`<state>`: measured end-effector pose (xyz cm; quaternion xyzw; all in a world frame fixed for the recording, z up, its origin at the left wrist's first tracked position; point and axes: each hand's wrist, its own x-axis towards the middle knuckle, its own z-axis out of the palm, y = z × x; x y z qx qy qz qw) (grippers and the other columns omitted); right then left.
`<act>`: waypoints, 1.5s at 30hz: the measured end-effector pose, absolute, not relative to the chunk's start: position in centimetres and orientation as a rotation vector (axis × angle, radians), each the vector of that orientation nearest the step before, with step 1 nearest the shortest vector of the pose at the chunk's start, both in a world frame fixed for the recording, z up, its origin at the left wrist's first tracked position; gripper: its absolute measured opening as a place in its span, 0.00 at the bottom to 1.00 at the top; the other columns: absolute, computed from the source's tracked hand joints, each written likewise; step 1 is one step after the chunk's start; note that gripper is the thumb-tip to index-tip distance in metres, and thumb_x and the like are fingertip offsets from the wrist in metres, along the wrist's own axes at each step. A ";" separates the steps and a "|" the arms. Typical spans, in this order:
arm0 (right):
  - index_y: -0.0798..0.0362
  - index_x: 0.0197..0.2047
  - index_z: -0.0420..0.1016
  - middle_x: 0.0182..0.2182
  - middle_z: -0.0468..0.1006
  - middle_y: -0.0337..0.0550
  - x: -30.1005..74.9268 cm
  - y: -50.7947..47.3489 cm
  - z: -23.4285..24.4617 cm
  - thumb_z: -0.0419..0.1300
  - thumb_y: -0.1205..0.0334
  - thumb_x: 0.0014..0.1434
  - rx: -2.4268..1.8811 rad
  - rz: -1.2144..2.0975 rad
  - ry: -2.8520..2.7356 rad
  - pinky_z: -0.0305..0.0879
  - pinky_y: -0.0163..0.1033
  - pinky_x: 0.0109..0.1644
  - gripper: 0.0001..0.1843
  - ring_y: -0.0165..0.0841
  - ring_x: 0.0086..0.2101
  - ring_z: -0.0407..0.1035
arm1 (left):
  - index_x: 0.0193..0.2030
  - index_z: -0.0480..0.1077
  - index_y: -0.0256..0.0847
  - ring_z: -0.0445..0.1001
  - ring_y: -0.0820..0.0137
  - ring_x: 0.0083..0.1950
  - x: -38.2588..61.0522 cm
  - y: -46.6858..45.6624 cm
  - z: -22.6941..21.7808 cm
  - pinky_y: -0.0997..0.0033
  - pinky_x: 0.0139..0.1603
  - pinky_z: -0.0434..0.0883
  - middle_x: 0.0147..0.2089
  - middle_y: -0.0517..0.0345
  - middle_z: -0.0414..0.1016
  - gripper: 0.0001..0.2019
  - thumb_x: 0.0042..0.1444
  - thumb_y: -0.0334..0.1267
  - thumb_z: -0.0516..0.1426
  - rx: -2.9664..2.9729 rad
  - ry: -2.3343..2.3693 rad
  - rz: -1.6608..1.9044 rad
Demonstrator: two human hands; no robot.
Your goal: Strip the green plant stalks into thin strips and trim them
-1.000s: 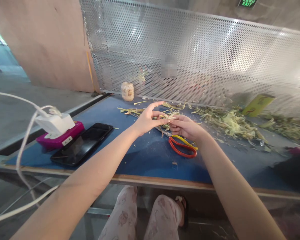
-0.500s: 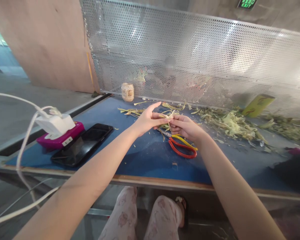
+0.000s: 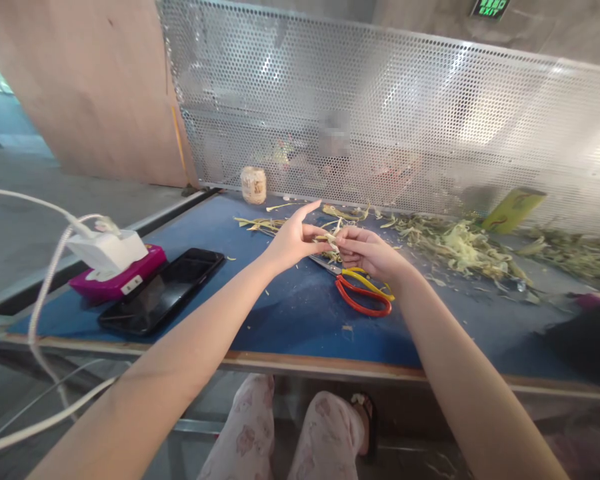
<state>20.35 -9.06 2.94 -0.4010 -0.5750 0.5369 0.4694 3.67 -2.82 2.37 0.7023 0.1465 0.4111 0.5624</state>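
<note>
We hold the pale plant strip [image 3: 332,245] between both hands, above the blue tabletop [image 3: 290,323] and just beyond the scissors [image 3: 351,274]. One narrow end of the strip points up and away, leaning slightly right; the fingers cover much of the rest, so we cannot fix its full long axis. The scissors lie with looped handles toward us and to the right, blades toward the far left.

Near the perforated screen [image 3: 300,100] stands a pale, jar-shaped object [image 3: 253,185]; we cannot tell its contents. A yellow-green carton [image 3: 515,210] leans by the heap of leaves [image 3: 465,247], its inside hidden.

Our left hand [image 3: 290,241] pinches the strip, one digit extended clear. Our right hand [image 3: 371,252] grips it between thumb and forefinger, remaining fingers curled.
</note>
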 end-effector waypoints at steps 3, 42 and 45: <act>0.55 0.26 0.64 0.17 0.55 0.30 20.4 -9.1 3.1 0.63 0.57 0.47 -1.031 1.272 -1.420 0.41 0.30 0.21 0.12 0.19 0.18 0.45 | 0.62 0.46 0.39 0.74 0.68 0.37 3.7 -2.9 2.4 0.64 0.43 0.70 0.35 0.53 0.76 0.45 0.37 0.27 0.64 1.634 0.339 0.931; 0.56 0.26 0.63 0.15 0.52 0.29 19.9 -9.1 2.9 0.62 0.56 0.47 -1.028 1.353 -1.372 0.40 0.30 0.20 0.13 0.19 0.17 0.45 | 0.63 0.44 0.47 0.71 0.71 0.36 4.1 -3.8 2.4 0.68 0.43 0.67 0.33 0.59 0.74 0.37 0.48 0.33 0.58 1.718 0.257 1.070; 0.56 0.25 0.64 0.15 0.53 0.29 19.6 -9.1 2.8 0.62 0.56 0.47 -0.997 1.372 -1.386 0.41 0.30 0.21 0.13 0.19 0.17 0.46 | 0.63 0.44 0.48 0.72 0.71 0.36 4.2 -3.8 2.3 0.67 0.44 0.67 0.32 0.59 0.74 0.38 0.48 0.33 0.58 1.693 0.272 1.085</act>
